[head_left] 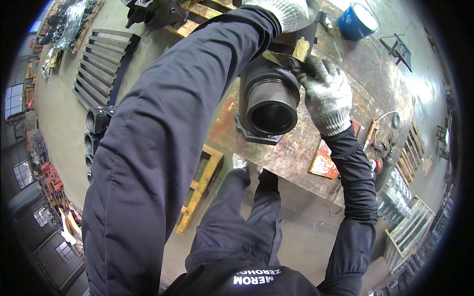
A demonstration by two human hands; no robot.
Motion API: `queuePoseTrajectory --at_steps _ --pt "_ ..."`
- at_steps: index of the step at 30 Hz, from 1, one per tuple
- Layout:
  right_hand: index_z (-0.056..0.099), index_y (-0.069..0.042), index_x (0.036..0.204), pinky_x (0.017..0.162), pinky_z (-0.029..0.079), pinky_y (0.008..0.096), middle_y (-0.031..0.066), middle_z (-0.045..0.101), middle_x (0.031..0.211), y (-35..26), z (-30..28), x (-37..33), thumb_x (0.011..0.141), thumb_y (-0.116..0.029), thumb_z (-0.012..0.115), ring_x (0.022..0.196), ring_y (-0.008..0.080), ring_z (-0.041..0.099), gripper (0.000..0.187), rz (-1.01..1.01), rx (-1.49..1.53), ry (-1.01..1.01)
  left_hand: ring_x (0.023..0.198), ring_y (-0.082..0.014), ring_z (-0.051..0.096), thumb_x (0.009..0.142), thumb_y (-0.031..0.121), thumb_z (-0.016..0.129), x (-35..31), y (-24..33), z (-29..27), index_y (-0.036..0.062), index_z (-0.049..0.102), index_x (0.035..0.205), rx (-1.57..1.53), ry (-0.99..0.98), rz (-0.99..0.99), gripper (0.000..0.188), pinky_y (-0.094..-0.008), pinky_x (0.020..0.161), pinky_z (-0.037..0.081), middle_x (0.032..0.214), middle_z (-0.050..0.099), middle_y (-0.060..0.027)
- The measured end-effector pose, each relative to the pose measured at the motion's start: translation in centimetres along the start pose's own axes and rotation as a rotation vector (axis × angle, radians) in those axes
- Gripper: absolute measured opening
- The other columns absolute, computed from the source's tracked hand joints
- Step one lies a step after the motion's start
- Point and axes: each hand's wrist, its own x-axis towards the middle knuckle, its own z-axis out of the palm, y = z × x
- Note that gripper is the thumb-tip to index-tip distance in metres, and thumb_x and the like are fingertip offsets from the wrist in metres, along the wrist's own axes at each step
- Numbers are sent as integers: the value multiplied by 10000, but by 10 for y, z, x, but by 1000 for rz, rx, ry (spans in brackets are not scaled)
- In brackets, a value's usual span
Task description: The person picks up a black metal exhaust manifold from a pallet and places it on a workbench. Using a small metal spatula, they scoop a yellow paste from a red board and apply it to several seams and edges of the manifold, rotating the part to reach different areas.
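Observation:
A black metal casting with a round, hollow pipe end stands on the worktable, its opening toward me. Pieces of yellow tape or film stick up at its far side. My right hand, in a grey-white glove with darkened fingertips, is at the casting's upper right. Its thumb and fingers are drawn together at the edge beside the yellow strip; what they pinch is hidden. Beyond the casting, my gloved left hand reaches to the top of the view, where its fingers are mostly cut off or hidden.
A blue-and-white can stands at the table's far right. An orange-red plate lies near my right forearm. More black castings sit at far left, beside a slatted dark rack. A yellow frame stands left of my legs.

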Motion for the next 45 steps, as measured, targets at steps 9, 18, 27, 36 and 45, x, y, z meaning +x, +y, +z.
queuePoseTrajectory --at_steps 9,18,27,36,45 --pt "767 -225 1187 832 524 395 41 671 1186 3 -30 -11 757 -116 699 1041 257 638 449 -64 -40 40 937 -335 764 1036 438 390 -3 2 -8 52 808 953 -28 -29 -32 575 -443 858 585 955 780 -188" --pt "767 -154 1006 861 532 426 53 691 1192 -8 -22 4 820 -136 718 1033 295 649 193 -85 -15 -62 977 -350 752 1044 447 377 -1 0 -11 31 797 996 -31 -63 9 594 -448 885 574 1006 774 -199" --pt "754 -205 1199 874 517 422 54 664 1184 -1 -33 11 749 -66 685 1059 275 633 476 -125 50 -19 1067 -320 739 1032 526 428 11 -5 -3 54 782 1116 35 -231 31 596 -433 937 558 1135 764 -182" --pt "743 -181 1245 833 531 417 95 681 1095 39 -32 -75 784 18 732 992 297 652 503 175 168 18 1066 -372 706 1083 524 290 23 -24 19 115 731 1207 86 -204 70 615 -457 973 535 1144 743 -186" --pt "752 -186 1275 868 576 329 142 746 1126 -43 -19 -237 851 -22 782 984 247 736 456 966 751 -4 1091 -389 696 1087 503 278 25 -29 11 71 711 1205 155 -296 114 623 -469 964 535 1142 733 -217"
